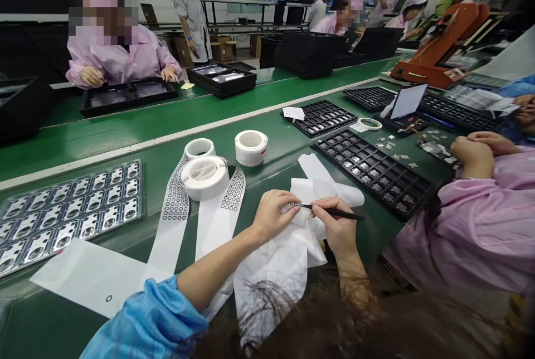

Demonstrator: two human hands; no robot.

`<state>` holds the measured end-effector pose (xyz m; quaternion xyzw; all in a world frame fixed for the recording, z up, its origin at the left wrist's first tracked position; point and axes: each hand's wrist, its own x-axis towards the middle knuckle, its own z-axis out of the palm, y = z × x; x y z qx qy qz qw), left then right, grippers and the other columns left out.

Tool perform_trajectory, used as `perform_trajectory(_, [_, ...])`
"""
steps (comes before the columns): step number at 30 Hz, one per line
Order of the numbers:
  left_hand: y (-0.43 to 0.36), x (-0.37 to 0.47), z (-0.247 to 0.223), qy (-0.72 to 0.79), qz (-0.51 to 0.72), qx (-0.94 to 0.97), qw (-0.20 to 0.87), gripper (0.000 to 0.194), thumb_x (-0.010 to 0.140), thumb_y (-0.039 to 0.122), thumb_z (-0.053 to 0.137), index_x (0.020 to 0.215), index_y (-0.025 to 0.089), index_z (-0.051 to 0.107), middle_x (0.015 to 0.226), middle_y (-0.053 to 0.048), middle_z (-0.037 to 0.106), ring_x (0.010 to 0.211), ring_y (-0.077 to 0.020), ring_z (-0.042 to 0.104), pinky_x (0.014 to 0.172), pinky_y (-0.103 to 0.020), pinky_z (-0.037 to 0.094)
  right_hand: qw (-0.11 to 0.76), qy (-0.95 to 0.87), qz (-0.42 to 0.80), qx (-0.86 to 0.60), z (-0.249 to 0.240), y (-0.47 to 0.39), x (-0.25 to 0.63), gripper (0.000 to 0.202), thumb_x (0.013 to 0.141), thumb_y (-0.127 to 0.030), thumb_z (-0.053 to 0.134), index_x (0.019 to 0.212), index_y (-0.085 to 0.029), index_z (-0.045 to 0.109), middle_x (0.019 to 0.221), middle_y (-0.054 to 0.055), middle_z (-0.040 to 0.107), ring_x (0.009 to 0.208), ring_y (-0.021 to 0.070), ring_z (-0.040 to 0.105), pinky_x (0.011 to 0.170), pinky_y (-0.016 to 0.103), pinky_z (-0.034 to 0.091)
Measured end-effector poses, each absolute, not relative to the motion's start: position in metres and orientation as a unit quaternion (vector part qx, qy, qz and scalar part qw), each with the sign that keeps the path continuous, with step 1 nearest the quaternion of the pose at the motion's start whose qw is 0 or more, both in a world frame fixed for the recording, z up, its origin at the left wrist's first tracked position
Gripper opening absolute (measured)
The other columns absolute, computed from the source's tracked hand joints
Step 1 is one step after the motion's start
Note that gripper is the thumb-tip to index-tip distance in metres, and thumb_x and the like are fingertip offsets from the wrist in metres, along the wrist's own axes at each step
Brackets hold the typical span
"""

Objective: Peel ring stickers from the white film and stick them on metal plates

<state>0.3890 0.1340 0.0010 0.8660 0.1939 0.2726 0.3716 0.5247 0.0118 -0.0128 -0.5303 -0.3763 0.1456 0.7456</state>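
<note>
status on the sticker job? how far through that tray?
Done: cannot tell; the tray at left shows rows of metal parts. In hand: left hand pinches the white strip, right hand works tweezers at it. Left: long strips of ring stickers remain, plus rolls.

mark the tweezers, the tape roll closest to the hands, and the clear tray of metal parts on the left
tweezers (334,212), head view, on the dark shaft near the right hand.
tape roll (204,178), head view, on its top face.
clear tray (71,211), head view, on the middle rows of parts.
</note>
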Motion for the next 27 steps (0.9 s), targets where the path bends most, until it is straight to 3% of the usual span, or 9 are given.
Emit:
perform_trajectory(16, [0.1331,0.3902,0.0001,0.198,0.276,0.866,0.369,0.01,0.093,0.024,0.074,0.101,0.026,0.079,0.111,-0.002,0.079,0.106,-0.0231,0.069,0.1,-0.041,0.048,0.725,-0.424,0.092,-0.534,-0.0095,0.0129,0.5244,0.013,0.08,-0.016,0.08,0.075,-0.022,0.07,0.079,0.001,0.072,0.079,0.0168,0.071,0.068,0.024,0.059])
perform_trajectory(27, [0.1332,0.3911,0.0006,0.198,0.272,0.87,0.36,0.01,0.094,0.027,0.073,0.103,0.026,0.079,0.112,-0.002,0.079,0.107,-0.0234,0.069,0.101,-0.042,0.049,0.735,-0.415,0.083,-0.53,-0.0052,0.0133,0.5208,0.014,0.079,-0.017,0.081,0.073,-0.021,0.069,0.076,0.002,0.072,0.063,0.0181,0.069,0.061,0.03,0.059])
